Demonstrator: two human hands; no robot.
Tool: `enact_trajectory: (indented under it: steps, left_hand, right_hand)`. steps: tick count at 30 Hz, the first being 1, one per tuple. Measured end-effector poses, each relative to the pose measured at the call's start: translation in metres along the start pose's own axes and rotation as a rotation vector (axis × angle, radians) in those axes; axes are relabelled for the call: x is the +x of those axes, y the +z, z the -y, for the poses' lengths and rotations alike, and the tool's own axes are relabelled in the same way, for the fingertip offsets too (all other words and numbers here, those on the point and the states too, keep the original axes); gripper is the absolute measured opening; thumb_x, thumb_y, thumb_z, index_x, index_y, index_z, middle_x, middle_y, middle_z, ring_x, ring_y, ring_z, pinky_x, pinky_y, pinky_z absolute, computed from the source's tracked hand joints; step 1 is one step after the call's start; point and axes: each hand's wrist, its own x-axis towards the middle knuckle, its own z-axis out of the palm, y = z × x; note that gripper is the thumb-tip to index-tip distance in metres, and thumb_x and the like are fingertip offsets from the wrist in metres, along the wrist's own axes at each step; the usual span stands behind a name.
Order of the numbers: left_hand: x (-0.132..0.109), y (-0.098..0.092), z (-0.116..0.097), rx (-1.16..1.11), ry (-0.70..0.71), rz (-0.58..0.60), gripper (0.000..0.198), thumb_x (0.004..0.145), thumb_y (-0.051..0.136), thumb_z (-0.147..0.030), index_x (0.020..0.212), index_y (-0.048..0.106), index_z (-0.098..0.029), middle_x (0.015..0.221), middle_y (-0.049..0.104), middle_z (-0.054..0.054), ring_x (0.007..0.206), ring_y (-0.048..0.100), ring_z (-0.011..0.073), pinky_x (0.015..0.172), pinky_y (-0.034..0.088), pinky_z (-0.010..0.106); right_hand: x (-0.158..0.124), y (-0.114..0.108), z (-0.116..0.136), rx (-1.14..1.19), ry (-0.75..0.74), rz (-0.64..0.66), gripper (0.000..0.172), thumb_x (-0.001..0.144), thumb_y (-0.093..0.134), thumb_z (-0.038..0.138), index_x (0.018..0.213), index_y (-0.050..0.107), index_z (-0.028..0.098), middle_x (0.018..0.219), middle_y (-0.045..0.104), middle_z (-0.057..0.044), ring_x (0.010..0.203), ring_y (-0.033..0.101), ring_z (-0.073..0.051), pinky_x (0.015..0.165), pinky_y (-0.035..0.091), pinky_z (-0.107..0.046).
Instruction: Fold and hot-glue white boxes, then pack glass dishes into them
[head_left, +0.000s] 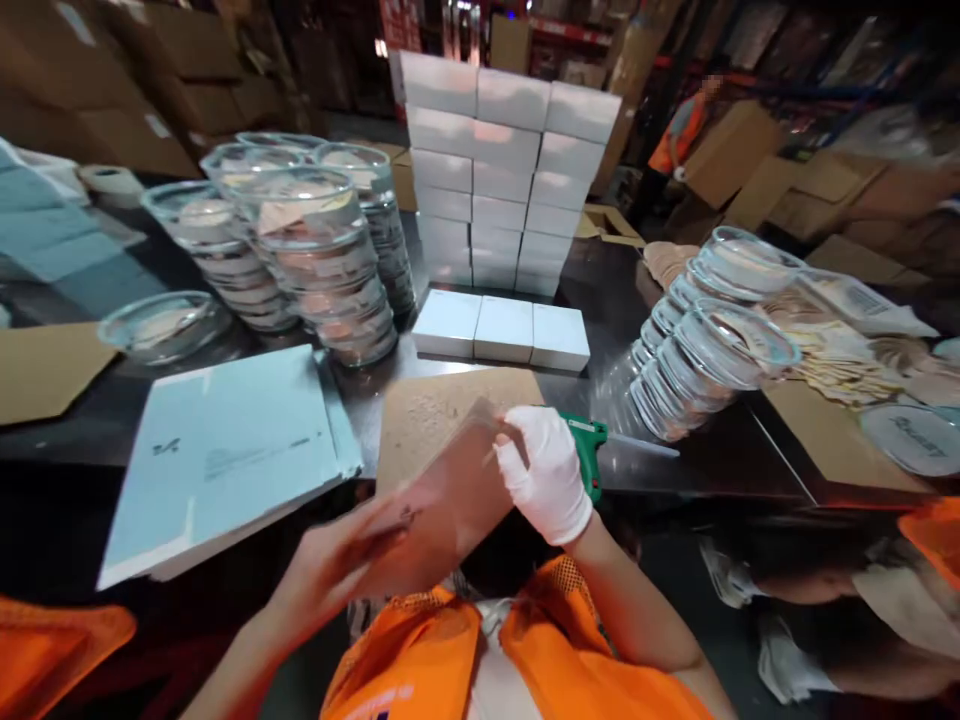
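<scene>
My left hand (345,560), bare, is wrapped round the lower left of a flat, brownish-pink panel (457,490) with a small dark logo. The panel is tilted and blurred, so I cannot tell whether it is a sheet or a thin box. At its upper right corner, my right hand (546,475), in a white glove, has its fingers curled in against the edge. A green glue gun (592,455) shows just beyond the gloved hand, with a clear glue stick (645,445) out of its back; its nozzle is hidden. Under the panel lies a piece of cardboard (420,410).
White boxes (510,190) are stacked at the back, with three more (480,328) in front. Stacks of round glass dishes (322,250) stand left, others (712,340) right. Flat white printed pieces (225,450) overhang the front edge. Nearby people wear orange vests.
</scene>
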Motion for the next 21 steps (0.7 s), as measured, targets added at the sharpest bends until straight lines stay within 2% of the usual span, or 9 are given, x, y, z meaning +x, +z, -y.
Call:
enact_trajectory:
  steps: [3, 7, 9, 11, 14, 16, 17, 18, 21]
  left_hand:
    - [-0.021, 0.008, 0.020, -0.082, 0.082, -0.028, 0.037, 0.093, 0.071, -0.036, 0.129, 0.076, -0.036, 0.113, 0.084, 0.003, 0.089, 0.083, 0.0250, 0.080, 0.068, 0.027]
    - [-0.034, -0.006, 0.024, 0.010, 0.097, 0.014, 0.052, 0.095, 0.068, -0.033, 0.145, 0.064, -0.048, 0.124, 0.081, 0.000, 0.099, 0.083, 0.0253, 0.081, 0.069, 0.028]
    - [-0.035, 0.002, 0.017, 0.123, 0.164, 0.107, 0.059, 0.098, 0.062, -0.032, 0.153, 0.053, -0.050, 0.132, 0.078, 0.001, 0.107, 0.081, 0.0250, 0.087, 0.068, 0.028]
    - [-0.036, 0.024, 0.011, 0.241, 0.228, 0.199, 0.074, 0.095, 0.068, -0.044, 0.163, 0.040, -0.044, 0.146, 0.070, 0.008, 0.124, 0.074, 0.0312, 0.102, 0.064, 0.038]
    - [-0.040, 0.059, 0.006, 0.307, 0.241, 0.369, 0.112, 0.080, 0.079, -0.066, 0.171, 0.024, -0.029, 0.154, 0.061, 0.019, 0.134, 0.067, 0.0406, 0.110, 0.058, 0.051]
    - [-0.042, 0.065, 0.007, 0.275, 0.213, 0.452, 0.106, 0.083, 0.079, -0.062, 0.170, 0.027, -0.032, 0.146, 0.068, 0.016, 0.124, 0.073, 0.0360, 0.104, 0.062, 0.045]
    - [-0.042, 0.061, 0.009, 0.245, 0.196, 0.456, 0.096, 0.086, 0.077, -0.056, 0.168, 0.031, -0.036, 0.143, 0.071, 0.012, 0.120, 0.076, 0.0324, 0.101, 0.064, 0.040]
    - [-0.041, 0.053, 0.011, 0.211, 0.178, 0.422, 0.087, 0.089, 0.075, -0.052, 0.166, 0.036, -0.038, 0.142, 0.072, 0.008, 0.118, 0.077, 0.0300, 0.099, 0.064, 0.037]
    - [-0.034, 0.032, 0.014, 0.126, 0.052, 0.132, 0.071, 0.090, 0.071, -0.049, 0.156, 0.050, -0.038, 0.142, 0.072, 0.006, 0.122, 0.075, 0.0304, 0.103, 0.064, 0.037]
  right_hand:
    - [-0.014, -0.011, -0.017, 0.131, 0.145, 0.399, 0.035, 0.104, 0.054, 0.046, 0.108, 0.076, 0.019, 0.101, 0.078, -0.011, 0.098, 0.072, -0.027, 0.097, 0.057, -0.044]
    - [-0.041, -0.020, -0.045, 0.714, 0.381, 0.971, 0.053, 0.096, 0.062, 0.063, 0.123, 0.075, 0.019, 0.116, 0.079, -0.007, 0.114, 0.071, -0.026, 0.107, 0.054, -0.038]
    - [-0.061, -0.012, -0.049, 0.915, 0.487, 1.133, 0.069, 0.088, 0.066, 0.076, 0.122, 0.076, 0.017, 0.121, 0.078, -0.010, 0.121, 0.070, -0.030, 0.112, 0.051, -0.042]
    - [-0.083, 0.001, -0.046, 0.982, 0.550, 1.202, 0.084, 0.077, 0.066, 0.089, 0.116, 0.078, 0.016, 0.118, 0.078, -0.013, 0.119, 0.071, -0.034, 0.111, 0.051, -0.046]
    - [-0.114, 0.010, -0.040, 1.067, 0.576, 1.196, 0.101, 0.063, 0.062, 0.103, 0.115, 0.078, 0.017, 0.111, 0.078, -0.013, 0.115, 0.073, -0.035, 0.112, 0.052, -0.048]
    - [-0.128, 0.001, -0.041, 1.096, 0.557, 1.152, 0.102, 0.065, 0.059, 0.104, 0.115, 0.077, 0.017, 0.109, 0.078, -0.013, 0.111, 0.073, -0.033, 0.110, 0.054, -0.047]
    - [-0.133, -0.007, -0.044, 1.066, 0.559, 1.072, 0.098, 0.069, 0.058, 0.102, 0.113, 0.077, 0.017, 0.107, 0.078, -0.013, 0.107, 0.074, -0.032, 0.106, 0.057, -0.047]
    - [-0.136, -0.016, -0.047, 1.002, 0.577, 0.911, 0.092, 0.075, 0.057, 0.099, 0.111, 0.077, 0.017, 0.105, 0.078, -0.014, 0.103, 0.075, -0.030, 0.102, 0.059, -0.046]
    - [-0.142, -0.033, -0.050, 0.686, 0.614, 0.130, 0.084, 0.081, 0.060, 0.092, 0.123, 0.070, 0.021, 0.121, 0.075, -0.016, 0.114, 0.073, -0.031, 0.105, 0.058, -0.047]
